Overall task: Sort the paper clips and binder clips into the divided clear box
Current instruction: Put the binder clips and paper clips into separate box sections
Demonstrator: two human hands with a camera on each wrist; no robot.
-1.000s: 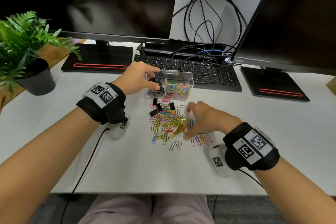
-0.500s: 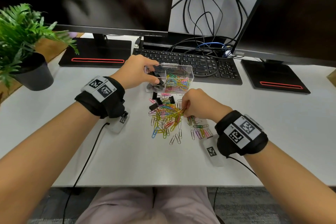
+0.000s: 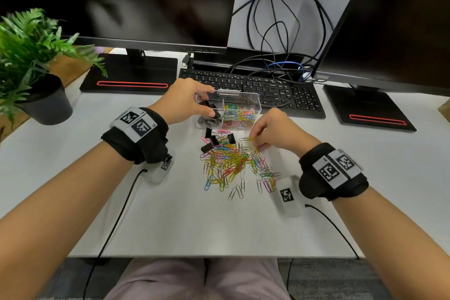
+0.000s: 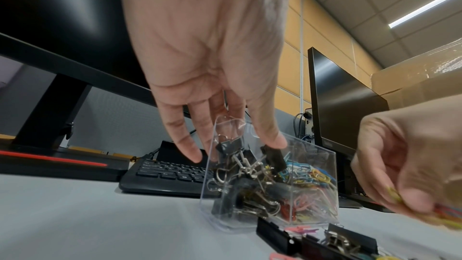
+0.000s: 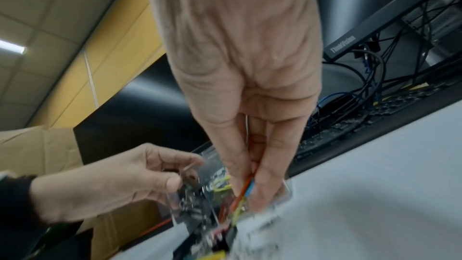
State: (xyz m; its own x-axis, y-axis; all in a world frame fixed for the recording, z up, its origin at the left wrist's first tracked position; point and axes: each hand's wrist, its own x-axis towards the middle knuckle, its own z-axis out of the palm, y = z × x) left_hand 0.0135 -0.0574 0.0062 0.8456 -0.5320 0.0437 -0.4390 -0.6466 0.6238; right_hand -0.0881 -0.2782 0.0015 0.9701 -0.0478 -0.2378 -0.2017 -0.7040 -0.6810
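Desk [image 3: 146, 214] space in front of the keyboard [image 3: 280, 90] is taken up by the divided clear box [image 3: 253, 101], whose left compartment is filled with black binder clips [image 3: 209, 117] and whose right compartment is filled with coloured paper clips [image 3: 239, 117]. A loose heap of paper clips [image 3: 229, 163] is spread just in front of the box, with a few binder clips [image 3: 214, 140] lying at its far left edge. The box's left end is gripped by the left hand [image 3: 185, 102] with thumb and fingers curled round it, while a small bunch of paper clips is pinched between the closed fingertips of the right hand [image 3: 275, 131] just above the heap's right side.
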